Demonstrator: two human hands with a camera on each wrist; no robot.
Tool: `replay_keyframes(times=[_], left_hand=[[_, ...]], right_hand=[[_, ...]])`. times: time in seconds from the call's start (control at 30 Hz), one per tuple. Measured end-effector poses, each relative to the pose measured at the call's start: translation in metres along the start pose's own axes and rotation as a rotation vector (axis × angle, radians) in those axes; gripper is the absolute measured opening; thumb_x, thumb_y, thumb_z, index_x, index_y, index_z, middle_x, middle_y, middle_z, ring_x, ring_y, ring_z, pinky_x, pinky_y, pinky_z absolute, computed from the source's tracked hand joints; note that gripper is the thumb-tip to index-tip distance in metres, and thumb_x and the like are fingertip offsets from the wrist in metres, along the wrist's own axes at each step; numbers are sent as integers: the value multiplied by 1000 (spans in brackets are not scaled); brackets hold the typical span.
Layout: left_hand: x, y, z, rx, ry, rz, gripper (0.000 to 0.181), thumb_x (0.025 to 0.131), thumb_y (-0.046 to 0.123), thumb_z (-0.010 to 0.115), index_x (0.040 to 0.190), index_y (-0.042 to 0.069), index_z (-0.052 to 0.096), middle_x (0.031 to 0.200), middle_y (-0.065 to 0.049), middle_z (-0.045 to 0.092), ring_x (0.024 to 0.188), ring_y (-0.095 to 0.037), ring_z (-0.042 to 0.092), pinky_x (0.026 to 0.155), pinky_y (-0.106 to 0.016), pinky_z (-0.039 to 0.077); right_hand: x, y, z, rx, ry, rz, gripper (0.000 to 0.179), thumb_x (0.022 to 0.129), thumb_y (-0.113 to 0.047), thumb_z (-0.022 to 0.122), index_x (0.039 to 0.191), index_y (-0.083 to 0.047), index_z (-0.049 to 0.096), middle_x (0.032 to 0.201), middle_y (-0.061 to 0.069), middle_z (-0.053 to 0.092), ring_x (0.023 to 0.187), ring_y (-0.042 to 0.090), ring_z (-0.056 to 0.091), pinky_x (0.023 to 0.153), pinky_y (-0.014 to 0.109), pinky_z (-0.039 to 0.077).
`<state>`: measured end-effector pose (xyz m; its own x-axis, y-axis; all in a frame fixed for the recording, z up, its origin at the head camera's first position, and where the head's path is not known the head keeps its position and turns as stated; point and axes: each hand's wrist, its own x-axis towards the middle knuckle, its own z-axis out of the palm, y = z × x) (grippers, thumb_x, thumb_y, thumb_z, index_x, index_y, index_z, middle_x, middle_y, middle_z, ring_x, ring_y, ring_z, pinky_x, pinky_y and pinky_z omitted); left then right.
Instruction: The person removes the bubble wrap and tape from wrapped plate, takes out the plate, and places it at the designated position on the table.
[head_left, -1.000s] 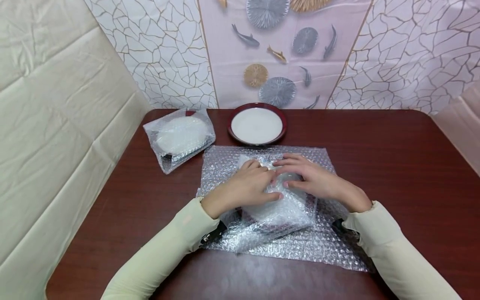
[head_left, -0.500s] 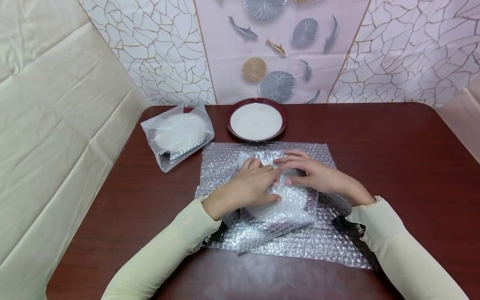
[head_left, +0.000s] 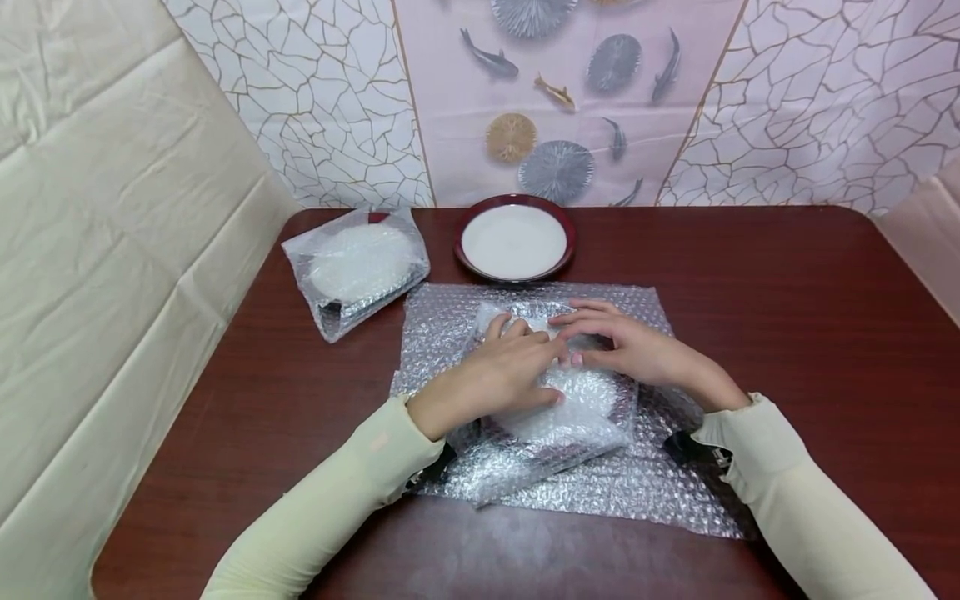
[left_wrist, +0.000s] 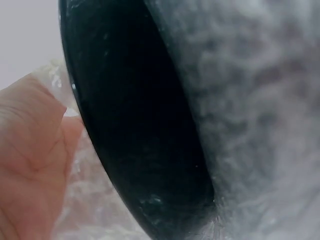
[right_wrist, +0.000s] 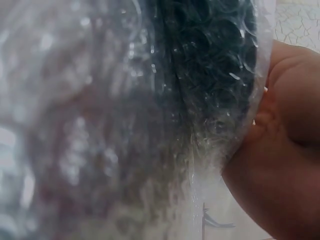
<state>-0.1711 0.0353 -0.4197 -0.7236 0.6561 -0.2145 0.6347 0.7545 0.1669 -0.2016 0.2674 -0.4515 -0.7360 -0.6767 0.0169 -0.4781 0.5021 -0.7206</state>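
1. The bundle (head_left: 585,421) of bubble wrap sits under both hands, with a flat sheet (head_left: 438,329) between it and the desk (head_left: 787,333); pressing the wrap down over it looks like the step in hand.
2. Let the left hand (head_left: 510,371) bear lightly on the bundle's top. Its grip is loose, fingers bent and thumb stretched apart, pinching nothing that shows.
3. Let the right hand (head_left: 637,346) smooth the bundle's far right part. Its grip is spread, thumb and forefinger apart and arched over the wrap (the fingertips' exact contact cannot be told).
4. Watch the bundle's left side: the left wrist view shows a dark rim (left_wrist: 140,130) uncovered there, so probably draw the wrap further round it.
5. Tuck the loose flap (head_left: 517,479) at the bundle's near edge before letting go; it could spring up.
6. Mind the plate (head_left: 513,242), just beyond the bundle, and the packet (head_left: 363,267), beyond it to the left.
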Motion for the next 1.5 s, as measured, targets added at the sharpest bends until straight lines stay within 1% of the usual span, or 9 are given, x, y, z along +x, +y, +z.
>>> replay_keyframes(times=[0.27,0.47,0.63,0.93,1.1,1.2,1.27,1.37,1.5], left_hand=[[0,3,-1,-65,49,50,44,93,40,82,130,29,61,143,13,60,134,-21,50,127,-65,4],[-1,4,-2,-77,57,46,50,91,38,84,135,28,60,151,11,57,138,-23,50,126,-66,4],[0,5,-2,-85,67,48,39,90,37,85,120,29,62,151,12,58,137,-23,51,126,-67,5],[0,6,-2,-92,112,34,35,84,37,91,104,29,63,120,15,69,125,-19,56,125,-68,12],[0,7,-2,-90,125,20,40,82,38,92,110,29,66,112,16,68,123,-18,56,125,-67,13],[0,6,-2,-102,157,16,58,79,37,95,128,26,65,103,17,67,124,-18,57,125,-67,14],[-1,6,-2,-112,188,24,63,77,36,96,129,25,64,95,17,65,120,-18,58,125,-67,16],[-1,5,-2,-129,239,43,52,76,35,96,113,24,61,88,15,62,109,-16,58,124,-68,19],[-3,1,-5,-152,287,53,39,86,39,89,99,21,57,89,10,62,104,-16,60,124,-67,20]], right_hand=[[-1,0,-3,69,2,16,28,102,-9,69,129,-15,73,158,11,51,159,41,16,122,73,13],[0,-3,-4,109,7,40,27,100,-9,71,127,-14,74,158,11,52,159,41,16,122,73,12],[0,-6,-5,137,8,59,27,99,-6,72,126,-12,74,158,13,52,159,42,16,122,73,13],[0,-3,-4,157,20,67,28,96,-4,75,124,-9,75,155,14,55,159,42,17,122,71,16],[1,0,-2,157,24,62,29,95,-7,78,123,-10,75,155,14,55,159,42,18,123,70,15],[1,0,-1,148,23,80,35,93,-10,80,127,-10,73,158,15,51,159,42,18,122,72,16],[0,0,-2,145,20,102,40,93,-11,81,132,-9,71,162,17,45,159,43,16,121,73,17],[-1,-1,-3,147,22,123,41,93,-14,82,132,-10,71,164,18,42,159,43,15,119,75,18],[0,-1,-2,156,26,95,29,93,-13,82,120,-13,74,151,15,56,159,43,16,120,75,16]])
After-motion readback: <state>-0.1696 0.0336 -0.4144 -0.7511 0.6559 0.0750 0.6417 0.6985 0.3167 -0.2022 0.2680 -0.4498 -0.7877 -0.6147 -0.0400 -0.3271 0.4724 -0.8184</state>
